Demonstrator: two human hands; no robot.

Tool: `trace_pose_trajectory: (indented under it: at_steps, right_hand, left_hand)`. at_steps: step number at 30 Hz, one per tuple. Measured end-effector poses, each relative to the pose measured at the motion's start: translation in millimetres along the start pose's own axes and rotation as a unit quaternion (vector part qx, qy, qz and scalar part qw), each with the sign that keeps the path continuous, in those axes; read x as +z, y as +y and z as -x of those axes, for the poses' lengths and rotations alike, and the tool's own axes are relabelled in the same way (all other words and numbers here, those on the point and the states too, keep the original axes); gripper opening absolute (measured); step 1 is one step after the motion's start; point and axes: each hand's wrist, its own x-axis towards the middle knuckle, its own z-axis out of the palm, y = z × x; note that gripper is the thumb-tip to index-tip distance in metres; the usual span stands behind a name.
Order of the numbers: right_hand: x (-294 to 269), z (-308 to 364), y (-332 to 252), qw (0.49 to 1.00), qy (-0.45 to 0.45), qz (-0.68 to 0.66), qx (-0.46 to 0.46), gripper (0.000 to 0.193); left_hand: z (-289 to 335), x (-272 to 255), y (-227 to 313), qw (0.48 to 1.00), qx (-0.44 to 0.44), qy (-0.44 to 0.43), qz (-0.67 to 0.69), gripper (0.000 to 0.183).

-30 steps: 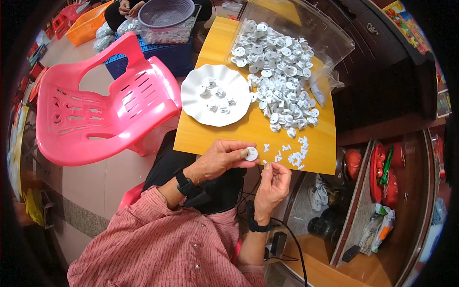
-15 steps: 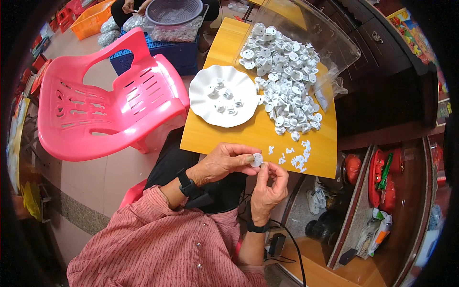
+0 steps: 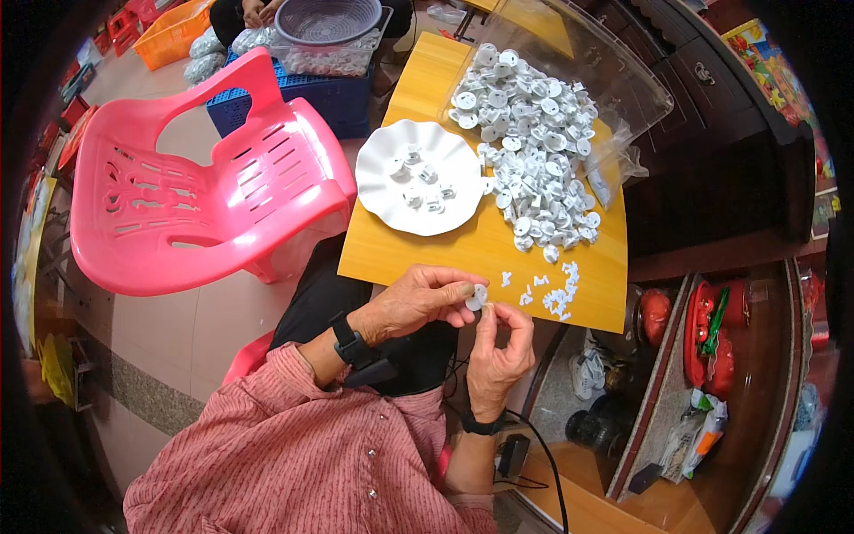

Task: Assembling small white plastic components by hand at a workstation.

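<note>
No legible lettering or numbers.

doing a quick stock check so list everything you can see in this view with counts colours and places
round part: 1, white, in left fingers
round parts: heap, uncountable, white, table's right half
plate parts: about six, white
small pieces: many, white, table's near right
scalloped plate: 1, white, on table
table: 1, yellow, centre
box: 1, clear, table's far right
chair: 1, pink, left
basket: 1, grey, top
crate: 1, blue, below basket
bin: 1, orange, top left
cabinet: dark brown, right
co-worker's hands: 2, top
wristbands: 2, black, wrists
left hand: 1, bare, holding the part
right hand: 1, bare, fingertips by the part
</note>
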Motion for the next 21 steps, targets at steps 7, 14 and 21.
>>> trace_pose_trajectory:
  at_steps: [7,14,21]
  right_hand:
    - [-0.6,-0.1,0.7,1.0,-0.003,0.013,-0.019,0.012]
    - [-0.3,-2.0,-5.9,0.999,-0.023,0.022,-0.039,0.014]
    - [0.7,-4.3,-10.2,0.995,-0.046,0.046,-0.079,0.019]
  left_hand:
    - [1.0,-0.3,0.0,1.0,-0.002,-0.002,-0.016,0.037]
    - [2.2,-0.6,0.2,1.0,-0.013,-0.002,-0.012,0.037]
    - [3.4,4.5,-0.2,0.999,0.003,0.023,-0.046,0.034]
